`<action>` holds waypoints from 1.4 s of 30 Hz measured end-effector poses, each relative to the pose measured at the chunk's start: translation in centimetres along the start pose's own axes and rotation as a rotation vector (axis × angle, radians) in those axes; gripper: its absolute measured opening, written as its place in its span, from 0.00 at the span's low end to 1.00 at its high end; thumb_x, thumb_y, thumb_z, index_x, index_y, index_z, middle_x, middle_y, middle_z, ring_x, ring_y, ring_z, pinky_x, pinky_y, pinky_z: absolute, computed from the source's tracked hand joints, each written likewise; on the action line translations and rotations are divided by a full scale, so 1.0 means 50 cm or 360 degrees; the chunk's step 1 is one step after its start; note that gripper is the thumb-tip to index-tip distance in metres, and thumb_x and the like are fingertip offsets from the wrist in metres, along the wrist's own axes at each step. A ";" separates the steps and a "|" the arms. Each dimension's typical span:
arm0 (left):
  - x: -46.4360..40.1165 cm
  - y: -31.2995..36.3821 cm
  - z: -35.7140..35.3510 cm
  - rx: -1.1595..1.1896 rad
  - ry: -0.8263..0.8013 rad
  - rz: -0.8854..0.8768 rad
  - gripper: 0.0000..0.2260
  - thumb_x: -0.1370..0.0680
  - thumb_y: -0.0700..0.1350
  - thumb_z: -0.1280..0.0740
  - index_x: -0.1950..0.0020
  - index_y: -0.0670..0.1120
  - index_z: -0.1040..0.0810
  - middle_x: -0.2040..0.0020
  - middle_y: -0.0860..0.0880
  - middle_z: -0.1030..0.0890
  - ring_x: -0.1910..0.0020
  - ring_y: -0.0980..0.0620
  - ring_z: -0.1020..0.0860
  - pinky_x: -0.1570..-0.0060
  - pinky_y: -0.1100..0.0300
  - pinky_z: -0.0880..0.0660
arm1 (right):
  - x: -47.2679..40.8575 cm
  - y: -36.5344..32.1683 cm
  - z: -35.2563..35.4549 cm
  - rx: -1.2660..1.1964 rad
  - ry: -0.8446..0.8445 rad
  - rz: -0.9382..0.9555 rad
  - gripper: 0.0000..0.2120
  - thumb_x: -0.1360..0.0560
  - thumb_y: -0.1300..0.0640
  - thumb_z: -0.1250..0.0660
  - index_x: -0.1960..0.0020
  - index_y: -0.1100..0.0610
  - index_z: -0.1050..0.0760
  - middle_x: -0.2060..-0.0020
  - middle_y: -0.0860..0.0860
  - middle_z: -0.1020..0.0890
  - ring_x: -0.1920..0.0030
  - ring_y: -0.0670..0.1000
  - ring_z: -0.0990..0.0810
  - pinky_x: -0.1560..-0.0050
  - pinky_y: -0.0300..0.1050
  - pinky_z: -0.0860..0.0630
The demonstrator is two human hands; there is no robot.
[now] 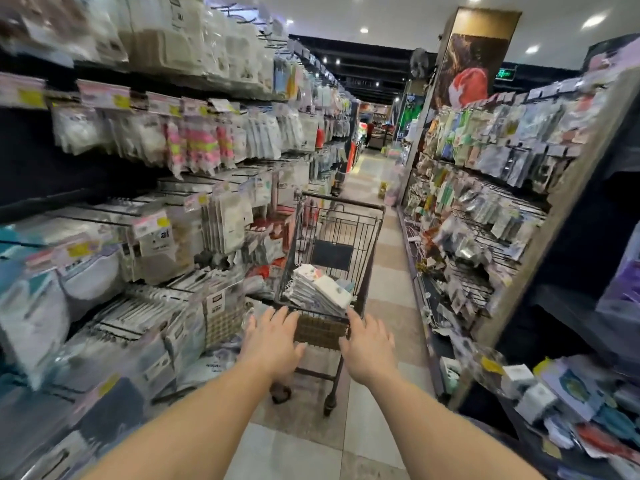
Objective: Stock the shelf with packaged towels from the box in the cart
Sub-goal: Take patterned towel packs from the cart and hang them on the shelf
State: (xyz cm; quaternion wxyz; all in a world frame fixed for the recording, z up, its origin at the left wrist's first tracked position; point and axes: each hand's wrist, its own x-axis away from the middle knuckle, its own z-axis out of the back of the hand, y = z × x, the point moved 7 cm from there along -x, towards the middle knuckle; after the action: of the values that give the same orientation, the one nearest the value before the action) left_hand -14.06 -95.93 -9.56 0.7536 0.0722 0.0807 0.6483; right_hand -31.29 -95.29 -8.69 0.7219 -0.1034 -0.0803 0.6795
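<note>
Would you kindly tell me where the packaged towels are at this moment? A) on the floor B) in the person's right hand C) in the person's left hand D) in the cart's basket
D: the packaged towels lie stacked inside the cart, beyond both open hands.
</note>
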 end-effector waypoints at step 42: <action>-1.061 -0.123 -0.420 0.0139 -0.0517 0.0873 0.30 0.18 0.61 0.45 0.18 0.53 0.48 0.18 0.52 0.48 0.19 0.47 0.49 0.22 0.44 0.54 | -1.282 0.216 -0.388 0.0164 -0.0822 0.0375 0.30 0.18 0.45 0.43 0.20 0.49 0.49 0.24 0.54 0.37 0.25 0.58 0.39 0.27 0.57 0.40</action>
State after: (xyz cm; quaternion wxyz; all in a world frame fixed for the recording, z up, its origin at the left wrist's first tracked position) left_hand -20.38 -149.22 -29.88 0.5501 0.2262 -0.0353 0.8031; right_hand -40.79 -159.44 -28.62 0.5979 0.1012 -0.2142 0.7657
